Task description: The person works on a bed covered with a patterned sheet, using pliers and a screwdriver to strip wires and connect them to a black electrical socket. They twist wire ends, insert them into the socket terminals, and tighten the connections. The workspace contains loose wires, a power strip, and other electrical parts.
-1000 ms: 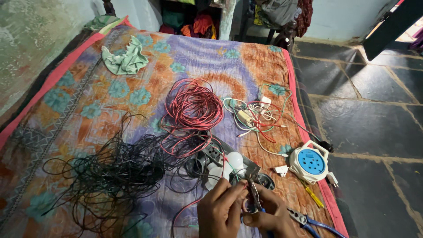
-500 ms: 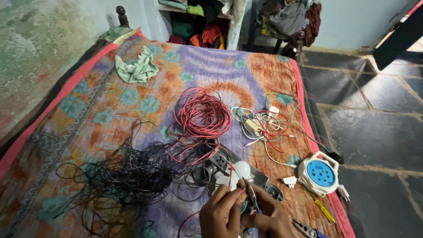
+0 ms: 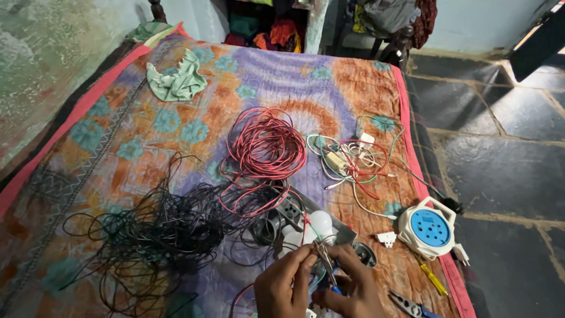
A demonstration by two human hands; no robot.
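place: a lived-in room of a home, doubling as a makeshift electrical repair spot.
bed: a patterned bedspread (image 3: 176, 135) in orange, purple and teal, edged in pink, serves as the work surface.
floor: dark stone tiles (image 3: 500, 171) run beside the bed.
walls: worn, mottled plaster (image 3: 53, 53) on one side.
background: clothes heaped on shelves (image 3: 271, 29) and over a chair (image 3: 394, 23).
work clutter: a red wire coil (image 3: 265, 144), a black wire tangle (image 3: 153, 235), a white and blue extension reel (image 3: 426, 227), a bulb (image 3: 321, 224).
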